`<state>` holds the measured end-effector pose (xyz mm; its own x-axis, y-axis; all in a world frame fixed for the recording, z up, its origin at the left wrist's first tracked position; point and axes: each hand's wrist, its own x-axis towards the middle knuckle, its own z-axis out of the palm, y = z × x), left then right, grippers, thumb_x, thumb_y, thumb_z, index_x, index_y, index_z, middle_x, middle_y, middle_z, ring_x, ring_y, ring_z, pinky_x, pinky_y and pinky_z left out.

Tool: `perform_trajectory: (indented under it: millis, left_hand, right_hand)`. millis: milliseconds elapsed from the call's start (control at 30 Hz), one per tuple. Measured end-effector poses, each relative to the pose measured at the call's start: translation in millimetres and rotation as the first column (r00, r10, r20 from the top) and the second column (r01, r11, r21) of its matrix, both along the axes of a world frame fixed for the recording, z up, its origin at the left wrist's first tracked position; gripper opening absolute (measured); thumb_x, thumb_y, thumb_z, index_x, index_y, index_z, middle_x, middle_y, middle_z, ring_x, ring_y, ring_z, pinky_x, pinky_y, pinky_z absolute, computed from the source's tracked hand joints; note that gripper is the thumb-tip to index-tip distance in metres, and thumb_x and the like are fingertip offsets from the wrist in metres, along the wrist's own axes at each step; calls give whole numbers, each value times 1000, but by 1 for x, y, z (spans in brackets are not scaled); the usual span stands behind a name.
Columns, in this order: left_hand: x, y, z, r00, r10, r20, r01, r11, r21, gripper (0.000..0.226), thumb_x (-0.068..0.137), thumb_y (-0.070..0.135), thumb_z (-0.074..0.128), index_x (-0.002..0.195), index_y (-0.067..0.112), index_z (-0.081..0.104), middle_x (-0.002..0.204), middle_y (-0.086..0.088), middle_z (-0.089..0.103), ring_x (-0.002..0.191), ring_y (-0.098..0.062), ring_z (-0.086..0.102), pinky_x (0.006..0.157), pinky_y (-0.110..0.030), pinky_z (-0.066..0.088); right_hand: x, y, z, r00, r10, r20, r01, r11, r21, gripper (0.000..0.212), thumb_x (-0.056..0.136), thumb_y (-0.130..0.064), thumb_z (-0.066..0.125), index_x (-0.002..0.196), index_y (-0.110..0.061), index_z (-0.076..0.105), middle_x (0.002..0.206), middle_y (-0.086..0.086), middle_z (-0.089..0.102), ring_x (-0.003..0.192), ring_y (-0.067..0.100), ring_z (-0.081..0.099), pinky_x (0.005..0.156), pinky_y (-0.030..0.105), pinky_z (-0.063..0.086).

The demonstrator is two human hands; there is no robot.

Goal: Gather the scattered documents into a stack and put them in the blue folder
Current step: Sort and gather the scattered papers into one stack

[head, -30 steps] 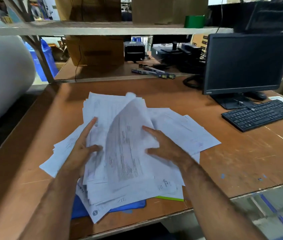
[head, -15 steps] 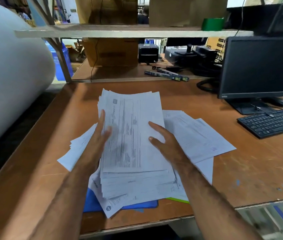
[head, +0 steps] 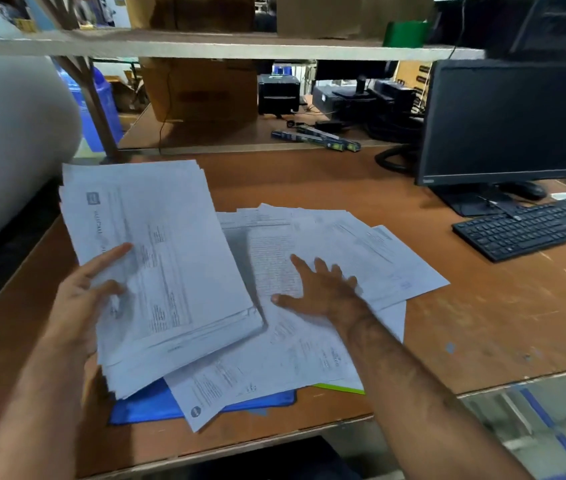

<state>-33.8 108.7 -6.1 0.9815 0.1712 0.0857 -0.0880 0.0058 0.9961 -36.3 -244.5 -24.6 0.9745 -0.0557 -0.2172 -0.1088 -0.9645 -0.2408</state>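
On worktop [head: 482, 327]: left hand [head: 80, 306] now lifts gathered stack [head: 156, 258] clear; right hand [head: 323, 289] flat, open on loose sheets [head: 361, 244] I must still collect.

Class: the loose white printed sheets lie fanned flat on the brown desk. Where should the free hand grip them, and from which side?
The right hand should probably sweep the loose white printed sheets from their far right corners, which jut out over the bare brown wooden desk, sliding them left towards the stack of white papers in the left hand.
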Motion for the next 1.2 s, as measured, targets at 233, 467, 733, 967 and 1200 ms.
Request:
perform_trajectory:
  millis: [233, 467, 733, 967, 1200]
  left_hand:
    - [0, 6, -19, 999, 5, -39, -7, 999, -43, 68, 80, -23, 49, 132, 16, 69, 150, 3, 55, 137, -18, 50, 98, -28, 45]
    - [3, -14, -11, 998, -17, -61, 14, 999, -50, 66, 84, -20, 50, 133, 19, 69, 150, 4, 53, 130, -13, 52, 91, -21, 44]
    - [0, -22, -8, 992, -79, -103, 77, 997, -25, 66, 84, -19, 53, 130, 24, 72, 144, 9, 55, 132, -16, 51, 95, -28, 45]
    - [8, -45, -9, 987, -114, -109, 117, 993, 21, 66, 85, -21, 52, 132, 22, 70, 139, 10, 59, 126, -7, 56, 91, -14, 48]
    - [13, -73, -11, 976, -194, -97, 200, 978, 59, 77, 83, -23, 51, 134, 32, 68, 139, 18, 57, 127, -10, 55, 75, -4, 50]
  right_hand:
    - [-16, -47, -5, 983, -182, 26, 182, 983, 12, 90, 86, -76, 46, 158, -25, 25, 167, 3, 20, 153, 31, 19, 121, 56, 18]
    - [5, -47, 7, 933, -337, 123, 316, 935, 163, 100, 81, -72, 63, 155, -17, 24, 148, 15, 44, 135, 37, 42, 106, 48, 45]
    - [34, -81, 16, 928, -371, -16, 341, 835, 431, 108, 73, -17, 89, 157, -35, 24, 134, 17, 55, 112, 33, 63, 83, 32, 54]
    - [2, -106, 55, 917, -310, 253, -100, 433, 896, 53, 87, -9, 78, 130, -38, 67, 134, -10, 65, 117, 6, 65, 98, 36, 57]
    - [-7, -74, 58, 926, -304, 223, -223, 35, 974, 69, 79, -26, 82, 143, -28, 57, 145, -4, 59, 134, 24, 57, 108, 42, 50]
